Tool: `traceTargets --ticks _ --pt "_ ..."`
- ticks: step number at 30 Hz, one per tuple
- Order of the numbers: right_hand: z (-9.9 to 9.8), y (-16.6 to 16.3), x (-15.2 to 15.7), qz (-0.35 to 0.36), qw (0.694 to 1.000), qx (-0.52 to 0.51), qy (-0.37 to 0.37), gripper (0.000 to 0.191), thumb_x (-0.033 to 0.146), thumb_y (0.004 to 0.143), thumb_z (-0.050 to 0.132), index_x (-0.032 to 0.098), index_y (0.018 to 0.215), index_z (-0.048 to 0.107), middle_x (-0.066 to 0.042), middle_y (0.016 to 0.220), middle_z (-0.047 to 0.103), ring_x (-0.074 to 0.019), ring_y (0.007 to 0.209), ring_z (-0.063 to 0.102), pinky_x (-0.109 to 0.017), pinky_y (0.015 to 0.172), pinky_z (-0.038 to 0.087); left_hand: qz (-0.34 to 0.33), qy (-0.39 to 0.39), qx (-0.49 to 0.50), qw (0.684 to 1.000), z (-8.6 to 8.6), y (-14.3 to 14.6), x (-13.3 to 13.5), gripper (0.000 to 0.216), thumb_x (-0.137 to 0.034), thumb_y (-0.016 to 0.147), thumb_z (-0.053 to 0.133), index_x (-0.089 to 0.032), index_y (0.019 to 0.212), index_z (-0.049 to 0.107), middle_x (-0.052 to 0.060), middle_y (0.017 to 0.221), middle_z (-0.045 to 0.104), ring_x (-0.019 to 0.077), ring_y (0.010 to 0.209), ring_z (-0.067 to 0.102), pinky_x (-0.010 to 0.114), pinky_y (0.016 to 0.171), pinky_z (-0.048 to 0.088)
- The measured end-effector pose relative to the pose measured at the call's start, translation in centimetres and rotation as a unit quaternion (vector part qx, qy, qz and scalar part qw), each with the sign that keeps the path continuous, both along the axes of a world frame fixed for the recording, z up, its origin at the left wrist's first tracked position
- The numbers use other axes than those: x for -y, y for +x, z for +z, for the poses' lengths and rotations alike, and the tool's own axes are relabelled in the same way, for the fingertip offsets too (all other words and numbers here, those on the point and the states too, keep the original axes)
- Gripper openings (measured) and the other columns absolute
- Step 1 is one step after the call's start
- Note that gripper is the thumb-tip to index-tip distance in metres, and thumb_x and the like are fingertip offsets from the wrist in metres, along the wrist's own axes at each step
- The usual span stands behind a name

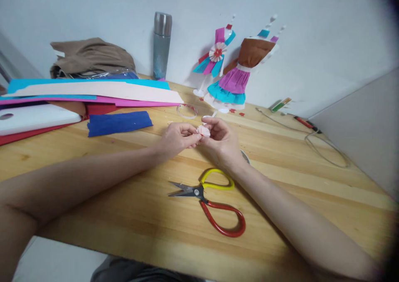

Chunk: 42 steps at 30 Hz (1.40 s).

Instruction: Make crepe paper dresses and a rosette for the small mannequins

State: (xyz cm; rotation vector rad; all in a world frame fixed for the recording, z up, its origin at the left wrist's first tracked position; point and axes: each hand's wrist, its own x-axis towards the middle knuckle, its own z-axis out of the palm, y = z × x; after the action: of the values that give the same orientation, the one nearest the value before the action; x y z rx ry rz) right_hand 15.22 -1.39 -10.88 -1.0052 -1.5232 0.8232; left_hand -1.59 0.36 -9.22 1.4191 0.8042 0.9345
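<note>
My left hand [177, 139] and my right hand [220, 141] meet above the middle of the wooden table [131, 215]. Between their fingertips they pinch a small pleated piece of pale pink paper [203, 130], both sets of fingers closed on it. Scissors [208, 202] with one yellow and one red handle lie shut on the table just in front of my right wrist. A strip of dark blue crepe paper [119, 123] lies to the left of my left hand.
A stack of coloured paper sheets [90, 91] and a white board [34, 119] lie at the back left, with brown cloth [92, 56] behind. A steel flask [161, 45], two paper dress figures [232, 72], a tape roll [187, 110] and a wire [324, 149] stand further back and right.
</note>
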Motion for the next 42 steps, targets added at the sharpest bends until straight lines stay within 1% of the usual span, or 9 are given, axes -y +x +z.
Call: traceTargets --ticks 4,7,14,18,22,27,36,39,42 --pt "0.24 0.10 0.12 -0.012 1.000 -0.008 0.000 0.043 0.033 0.070 0.079 0.026 0.109 0.061 -0.001 0.086 0.063 -0.0187 0.074 0.064 -0.037 0.068 0.058 -0.006 -0.040 0.014 0.999 0.01 0.15 -0.09 0.005 -0.014 0.072 0.072 -0.012 0.077 0.071 -0.001 0.059 0.066 0.0067 0.053 0.059 0.017 0.056 0.049" --pt "0.21 0.23 0.14 -0.013 1.000 0.009 0.008 0.041 0.031 0.072 0.077 0.026 0.110 0.061 -0.001 0.085 0.064 -0.0191 0.074 0.065 -0.037 0.068 0.058 -0.011 -0.066 0.025 0.997 -0.02 0.29 -0.14 0.005 -0.010 0.071 0.072 -0.011 0.075 0.070 -0.001 0.059 0.067 0.0062 0.053 0.059 0.016 0.056 0.049" --pt "-0.47 0.39 -0.07 -0.002 1.000 0.030 0.007 0.036 0.030 0.074 0.072 0.027 0.108 0.061 0.000 0.082 0.061 -0.0195 0.072 0.063 -0.038 0.067 0.057 -0.013 -0.063 0.002 0.998 0.07 0.13 -0.15 0.007 -0.006 0.069 0.072 -0.012 0.073 0.070 -0.001 0.057 0.067 0.0073 0.052 0.060 0.017 0.055 0.049" --pt "-0.29 0.28 0.00 0.011 1.000 -0.003 -0.023 0.037 0.027 0.070 0.075 0.026 0.104 0.061 0.001 0.080 0.061 -0.0185 0.070 0.062 -0.037 0.067 0.055 -0.010 -0.066 -0.011 0.998 0.23 0.09 -0.13 0.005 -0.007 0.071 0.071 -0.012 0.070 0.071 -0.001 0.057 0.067 0.0074 0.050 0.059 0.017 0.054 0.050" --pt "0.06 0.04 0.24 0.021 0.997 -0.053 -0.056 0.036 0.023 0.066 0.078 0.026 0.099 0.064 0.002 0.079 0.062 -0.0164 0.070 0.061 -0.035 0.070 0.053 -0.002 -0.070 -0.022 0.997 0.42 0.05 -0.10 0.008 -0.005 0.074 0.068 -0.011 0.070 0.071 -0.001 0.055 0.067 0.0062 0.047 0.057 0.015 0.051 0.049" --pt "0.44 -0.16 0.59 0.015 0.995 -0.071 -0.074 0.033 0.021 0.063 0.081 0.025 0.092 0.067 0.003 0.075 0.062 -0.0146 0.068 0.059 -0.033 0.070 0.051 -0.013 -0.073 -0.017 0.997 0.66 -0.13 -0.09 0.010 -0.004 0.076 0.066 -0.010 0.071 0.072 -0.001 0.056 0.068 0.0055 0.046 0.058 0.014 0.052 0.049" --pt "0.14 -0.17 0.44 0.023 0.984 -0.139 -0.105 0.028 0.018 0.058 0.086 0.026 0.082 0.073 0.004 0.072 0.070 -0.0129 0.063 0.061 -0.030 0.065 0.051 0.004 -0.097 -0.024 0.995 0.91 0.08 -0.05 0.016 0.000 0.079 0.064 -0.010 0.067 0.069 -0.002 0.052 0.066 0.0051 0.043 0.057 0.014 0.049 0.049" --pt "0.10 -0.21 0.24 0.018 0.980 -0.153 -0.124 0.030 0.022 0.055 0.089 0.027 0.080 0.073 0.004 0.072 0.071 -0.0136 0.062 0.062 -0.030 0.064 0.052 -0.004 -0.092 -0.025 0.995 0.74 0.07 -0.23 0.015 -0.005 0.083 0.064 -0.009 0.069 0.070 0.000 0.054 0.067 0.0057 0.045 0.059 0.013 0.049 0.049" --pt "0.13 -0.26 0.08 0.014 0.975 -0.172 -0.142 0.032 0.027 0.053 0.092 0.026 0.078 0.072 0.004 0.072 0.071 -0.0140 0.063 0.062 -0.031 0.065 0.053 -0.018 -0.099 -0.010 0.995 0.57 -0.01 -0.37 0.019 -0.013 0.088 0.062 -0.009 0.071 0.070 0.002 0.057 0.068 0.0086 0.050 0.064 0.015 0.050 0.052"
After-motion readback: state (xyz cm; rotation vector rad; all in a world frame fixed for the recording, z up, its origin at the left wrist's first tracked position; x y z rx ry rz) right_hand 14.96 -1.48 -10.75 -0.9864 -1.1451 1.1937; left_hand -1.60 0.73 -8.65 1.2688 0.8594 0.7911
